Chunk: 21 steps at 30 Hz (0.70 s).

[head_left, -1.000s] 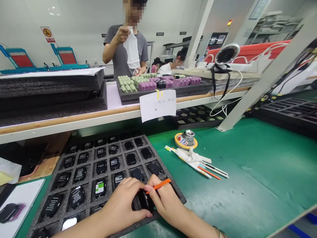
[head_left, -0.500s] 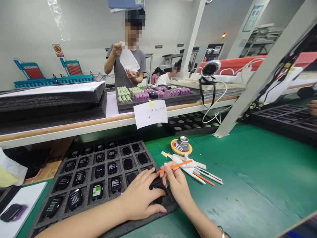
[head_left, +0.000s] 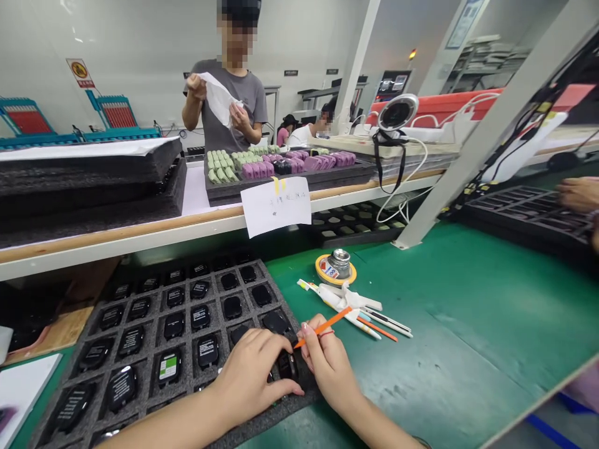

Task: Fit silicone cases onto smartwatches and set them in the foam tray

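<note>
My right hand (head_left: pixel 330 362) pinches a thin orange plastic stick (head_left: pixel 334 321), its lower tip pointing at a small black watch-like device (head_left: pixel 287 365). My left hand (head_left: pixel 253 368) curves around that device, thumb below and forefinger above, at the right edge of a dark grey foam tray (head_left: pixel 182 337). The device looks tilted on its side, and part of it is hidden by my left fingers. Many similar black devices (head_left: pixel 207 349) lie in the tray's compartments, some with lit screens, one of them showing green and white (head_left: pixel 169 366).
To the right lie white and orange sticks and pens (head_left: pixel 381 324) beside a yellow tape roll (head_left: pixel 321 268) with a metal-topped bottle. A shelf (head_left: pixel 201 227) crosses behind, carrying foam trays and a webcam (head_left: pixel 397 113). A co-worker (head_left: pixel 229 93) holds white paper; another person's hand (head_left: pixel 578 193) is far right.
My left fingers have drawn in around the black device, which now shows more upright. The orange stick has tilted steeper, its tip at the device. The view has shifted slightly.
</note>
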Available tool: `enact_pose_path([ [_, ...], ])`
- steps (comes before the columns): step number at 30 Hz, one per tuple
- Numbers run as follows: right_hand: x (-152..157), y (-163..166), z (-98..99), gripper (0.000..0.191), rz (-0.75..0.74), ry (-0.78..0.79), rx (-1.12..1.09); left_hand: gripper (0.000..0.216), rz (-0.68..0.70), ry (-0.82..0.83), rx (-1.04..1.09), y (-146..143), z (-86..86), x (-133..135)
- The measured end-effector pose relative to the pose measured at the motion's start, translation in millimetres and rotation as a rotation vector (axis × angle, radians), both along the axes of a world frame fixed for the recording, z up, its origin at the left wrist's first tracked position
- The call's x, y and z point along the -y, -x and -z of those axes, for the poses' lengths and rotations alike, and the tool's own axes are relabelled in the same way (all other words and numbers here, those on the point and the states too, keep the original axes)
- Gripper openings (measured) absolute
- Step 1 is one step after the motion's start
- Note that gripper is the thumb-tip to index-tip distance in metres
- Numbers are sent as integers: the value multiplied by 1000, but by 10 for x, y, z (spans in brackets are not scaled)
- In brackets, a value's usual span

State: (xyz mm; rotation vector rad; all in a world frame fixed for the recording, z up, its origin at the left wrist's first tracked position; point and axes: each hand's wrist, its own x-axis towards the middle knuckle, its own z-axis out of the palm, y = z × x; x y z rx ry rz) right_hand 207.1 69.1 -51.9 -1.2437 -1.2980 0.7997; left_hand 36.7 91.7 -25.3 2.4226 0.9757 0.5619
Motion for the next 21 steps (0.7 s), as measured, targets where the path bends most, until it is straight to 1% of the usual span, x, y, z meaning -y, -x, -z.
enact_pose_path([
  [3, 9, -7, 9, 41, -28, -18, 72, 65, -63, 108, 23, -7, 2, -6],
  [5, 10, -11, 13, 41, -36, -29, 107, 68, -62, 130, 28, -10, -1, -13],
  [11, 17, -19, 6, 40, -51, -48, 157, 57, -15, 92, 10, -34, -25, 0],
  [12, 19, -22, 7, 41, -54, -52, 159, 58, -4, 88, -1, -41, -43, 19],
  [15, 18, -38, 34, 42, -64, -59, 154, 78, 2, 66, 10, -42, -148, 54],
  [16, 14, -46, 51, 42, -65, -58, 148, 79, -9, 37, 2, -22, -195, 38],
  [17, 7, -54, 69, 42, -62, -54, 138, 73, -31, -2, -28, 18, -244, -3],
  [18, -1, -64, 85, 41, -59, -46, 128, 62, -63, -45, -74, 80, -289, -73],
  [19, -11, -74, 95, 40, -58, -38, 118, 46, -105, -90, -154, 168, -326, -172],
  [21, -41, -93, 82, 40, -74, -18, 108, 32, -211, -122, -223, 413, -364, -443],
])
